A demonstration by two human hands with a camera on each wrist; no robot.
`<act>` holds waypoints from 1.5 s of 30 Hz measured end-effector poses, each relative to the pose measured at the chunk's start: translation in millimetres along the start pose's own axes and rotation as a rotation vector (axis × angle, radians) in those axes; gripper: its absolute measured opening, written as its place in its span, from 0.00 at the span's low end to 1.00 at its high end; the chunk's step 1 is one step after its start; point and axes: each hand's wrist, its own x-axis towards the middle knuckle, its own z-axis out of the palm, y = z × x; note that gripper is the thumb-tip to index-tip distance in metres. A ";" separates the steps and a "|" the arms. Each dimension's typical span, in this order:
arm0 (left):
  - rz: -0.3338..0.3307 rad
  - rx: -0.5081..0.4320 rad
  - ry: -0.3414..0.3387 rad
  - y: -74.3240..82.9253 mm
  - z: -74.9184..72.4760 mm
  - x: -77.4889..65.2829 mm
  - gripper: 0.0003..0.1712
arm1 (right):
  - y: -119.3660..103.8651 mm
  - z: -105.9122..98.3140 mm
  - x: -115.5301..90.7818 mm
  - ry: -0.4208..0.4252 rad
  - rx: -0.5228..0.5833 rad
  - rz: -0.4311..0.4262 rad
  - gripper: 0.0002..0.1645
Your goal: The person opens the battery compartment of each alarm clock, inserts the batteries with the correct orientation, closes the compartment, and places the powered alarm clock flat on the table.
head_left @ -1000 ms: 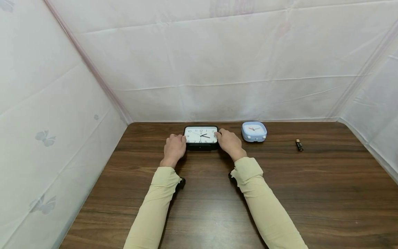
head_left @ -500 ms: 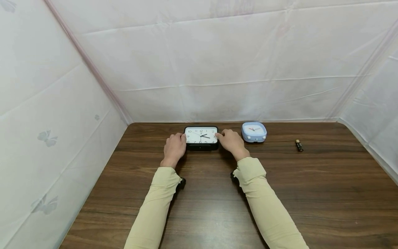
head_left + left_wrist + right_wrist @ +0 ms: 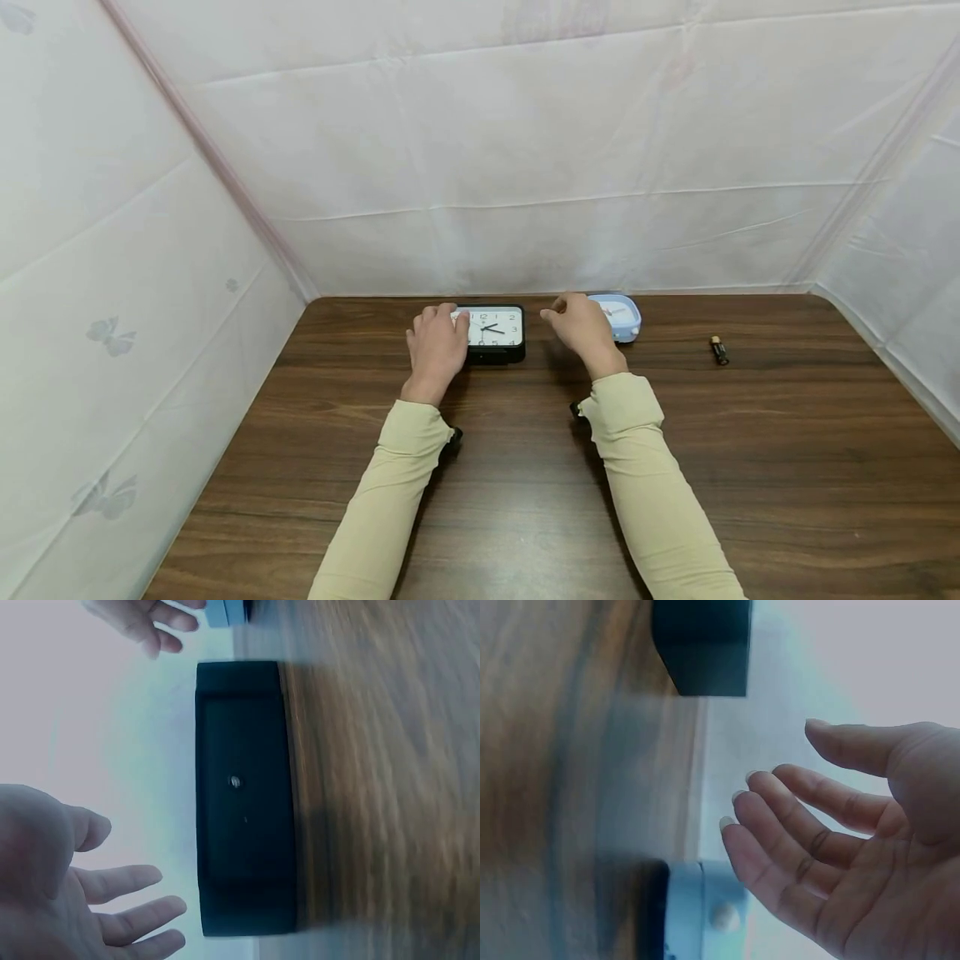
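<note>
A black-framed clock point(image 3: 495, 329) with a white dial lies face up near the table's back edge; its dark side point(image 3: 244, 795) fills the middle of the left wrist view. My left hand point(image 3: 438, 346) is over the clock's left end, its fingers spread and apart from the clock in the left wrist view. To the clock's right, my right hand point(image 3: 585, 329) hovers with loosely bent fingers and holds nothing. It partly hides a light blue alarm clock point(image 3: 626, 321), whose side point(image 3: 720, 915) shows below the fingers in the right wrist view.
A small black battery point(image 3: 719, 350) with a gold end lies on the brown wooden table point(image 3: 787, 467), right of the blue clock. Pale sheeting point(image 3: 525, 167) hangs behind the table and along both sides.
Both hands have let go of the black clock. The left hand has shifted right over its end; the right hand has moved right, in front of the blue clock. The clocks stay put.
</note>
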 end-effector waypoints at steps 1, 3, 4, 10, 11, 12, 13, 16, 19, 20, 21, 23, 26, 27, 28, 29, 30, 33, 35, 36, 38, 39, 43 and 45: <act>0.009 0.003 -0.003 2.8 1.2 -0.2 0.29 | 0.7 -3.2 -0.6 0.009 0.009 0.003 0.22; 0.026 0.009 -0.010 7.7 3.7 -0.7 0.29 | 2.7 -8.9 -2.2 0.036 0.025 0.007 0.21; 0.033 0.011 -0.013 10.0 5.4 -0.8 0.29 | 3.7 -11.6 -3.0 0.051 0.033 0.009 0.21; 0.077 0.025 -0.021 25.9 15.1 -0.4 0.28 | 12.7 -24.0 -6.8 0.148 0.046 0.013 0.19; 0.086 0.024 -0.022 29.0 16.4 -0.4 0.28 | 14.2 -25.2 -6.7 0.158 0.049 0.019 0.19; 0.098 0.022 -0.023 32.1 17.7 -0.5 0.27 | 15.7 -26.4 -6.5 0.168 0.050 0.028 0.19; 0.108 0.015 -0.028 35.4 19.1 -0.6 0.27 | 17.0 -27.6 -6.3 0.176 0.052 0.039 0.19; 0.137 -0.003 -0.040 46.0 23.3 -0.7 0.27 | 21.5 -30.3 -5.4 0.198 0.065 0.051 0.19; 0.155 -0.012 -0.052 56.6 28.2 -0.8 0.28 | 25.3 -33.2 -4.8 0.219 0.074 0.047 0.19; 0.163 -0.011 -0.055 59.9 30.2 -0.7 0.28 | 26.4 -34.3 -4.8 0.225 0.076 0.047 0.18; 0.167 -0.013 -0.059 63.4 32.2 -1.0 0.27 | 27.6 -35.6 -5.1 0.230 0.081 0.050 0.18; 0.182 -0.033 -0.070 69.5 37.5 -0.5 0.27 | 30.8 -38.3 -5.2 0.250 0.088 0.062 0.18; 0.211 -0.067 -0.095 77.4 46.2 -0.3 0.27 | 36.7 -42.3 -5.2 0.285 0.102 0.092 0.18; 0.222 -0.078 -0.108 79.7 49.1 -0.5 0.27 | 39.1 -43.5 -5.1 0.292 0.109 0.105 0.18; 0.235 -0.084 -0.120 81.8 52.1 -0.8 0.26 | 41.5 -44.5 -4.7 0.300 0.113 0.118 0.19; 0.247 -0.090 -0.135 83.7 54.9 -1.4 0.26 | 44.0 -45.4 -4.5 0.305 0.116 0.130 0.19; 0.259 -0.091 -0.145 85.7 57.5 -2.0 0.25 | 46.2 -46.1 -4.4 0.304 0.123 0.144 0.20; 0.286 -0.101 -0.175 90.8 64.3 -3.6 0.24 | 53.1 -47.7 -3.7 0.288 0.132 0.179 0.21; 0.289 -0.109 -0.186 93.9 68.1 -3.8 0.24 | 57.1 -48.1 -2.9 0.268 0.132 0.196 0.21; 0.289 -0.106 -0.191 95.2 70.0 -3.7 0.24 | 58.9 -48.3 -2.6 0.258 0.132 0.206 0.21; 0.282 -0.101 -0.217 97.3 73.9 -3.6 0.25 | 62.1 -48.5 -1.8 0.238 0.130 0.225 0.22; 0.277 -0.098 -0.232 98.1 76.0 -3.5 0.26 | 63.8 -48.6 -1.2 0.226 0.126 0.233 0.23; 0.251 -0.055 -0.294 99.8 83.9 -3.9 0.29 | 69.3 -49.1 0.5 0.156 0.097 0.242 0.28; 0.239 -0.026 -0.314 99.8 87.1 -4.3 0.30 | 72.2 -49.7 0.7 0.112 0.078 0.232 0.30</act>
